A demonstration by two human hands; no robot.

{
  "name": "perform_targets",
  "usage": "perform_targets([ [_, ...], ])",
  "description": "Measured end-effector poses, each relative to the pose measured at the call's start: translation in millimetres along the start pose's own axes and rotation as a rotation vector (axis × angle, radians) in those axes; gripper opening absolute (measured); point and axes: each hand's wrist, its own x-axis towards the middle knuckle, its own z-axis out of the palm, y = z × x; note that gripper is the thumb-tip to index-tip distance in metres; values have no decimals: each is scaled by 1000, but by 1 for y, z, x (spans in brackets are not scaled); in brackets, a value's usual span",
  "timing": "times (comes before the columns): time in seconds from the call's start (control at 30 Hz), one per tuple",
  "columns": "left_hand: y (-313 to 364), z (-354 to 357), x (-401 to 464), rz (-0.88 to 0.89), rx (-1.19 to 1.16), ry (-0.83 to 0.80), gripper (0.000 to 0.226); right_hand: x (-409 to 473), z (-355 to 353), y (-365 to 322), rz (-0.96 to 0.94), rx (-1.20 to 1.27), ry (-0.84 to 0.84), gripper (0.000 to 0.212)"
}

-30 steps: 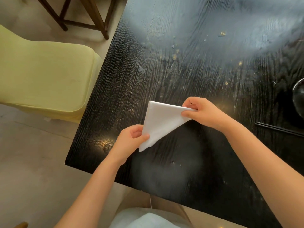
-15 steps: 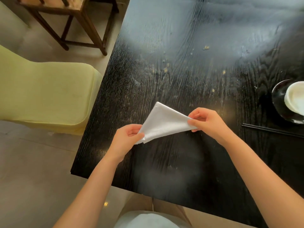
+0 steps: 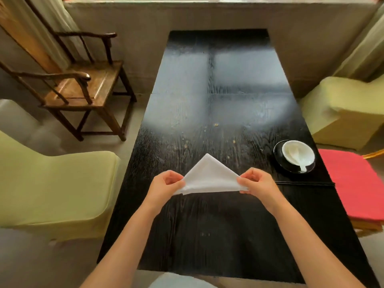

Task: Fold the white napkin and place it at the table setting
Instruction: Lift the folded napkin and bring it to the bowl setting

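Observation:
The white napkin (image 3: 209, 177) is folded into a triangle with its apex pointing away from me, over the middle of the black table (image 3: 218, 235). My left hand (image 3: 165, 187) pinches its left corner and my right hand (image 3: 256, 185) pinches its right corner. Whether the napkin rests on the table or is held just above it I cannot tell. The table setting lies to the right: a black plate (image 3: 279, 161) carrying a white bowl (image 3: 297, 153) with a white spoon (image 3: 301, 163), and black chopsticks (image 3: 305, 183) lying crosswise nearer to me.
A pale yellow covered chair (image 3: 58, 190) stands at the left, another (image 3: 342, 109) at the far right. A red cushioned seat (image 3: 353, 183) sits by the table's right edge. A wooden armchair (image 3: 83, 86) is at the back left. Crumbs dot the tabletop.
The view has lifted and swung right, bringing the whole table and the setting into sight. The napkin has turned so its long edge faces me, with both hands still on its corners.

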Motion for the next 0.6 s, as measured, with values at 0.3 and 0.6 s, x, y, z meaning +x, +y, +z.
perform_targets([
  [0.3,46,31,-24,76,60,-151,7,-75,-47,-7,12,72,128,9],
  [0.6,78,111,-48,157,59,-176,5,-103,-132,18,-77,201,131,10],
])
